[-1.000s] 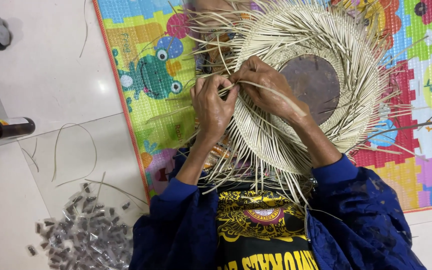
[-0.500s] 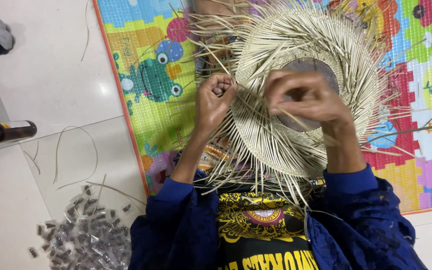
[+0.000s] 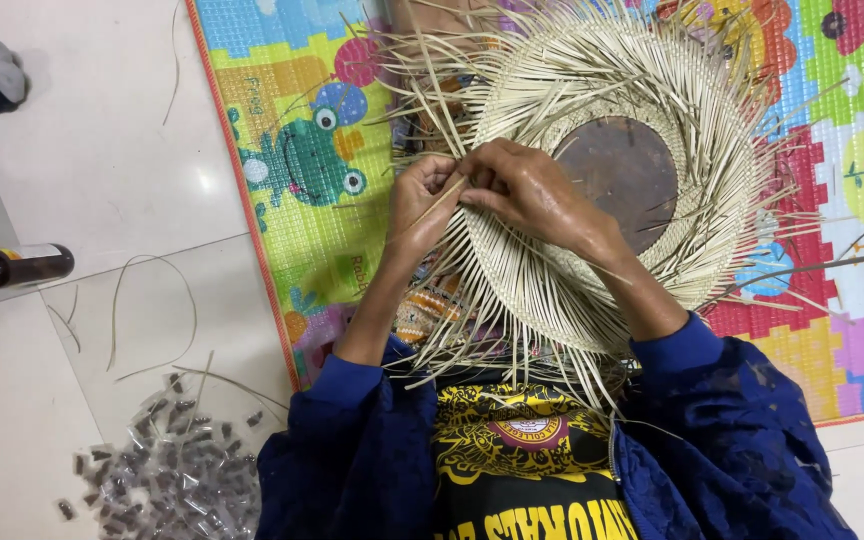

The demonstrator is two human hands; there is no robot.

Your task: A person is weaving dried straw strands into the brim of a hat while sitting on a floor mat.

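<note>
**Both hands back at the basket's rim**

Where half a second earlier the right hand had been lifted off the weave with a strand drawn up in it, it had come back down, and its fingers were pressed together, pinching a pale strip against the work. The left hand met it there, its fingers curled around the same strip from the other side, so the two hands touched at one spot on the left edge of the weaving. Judging from that return, the pull of a strand had ended and the strip was being seated into the row.

The half-woven basket lay on the person's lap and on the mat, a round dish of pale cane around a dark brown disc at its centre, which the right wrist partly crossed. Loose spokes fanned out from the rim on every side, thickest just beyond the left hand.

Under it all lay a bright play mat printed with cartoon animals. To the left, on the pale tiled floor, a dark brown bottle lay on its side, well apart from the hands. A heap of small clear packets sat near the left elbow, and a few stray strands curled between bottle and mat.
</note>
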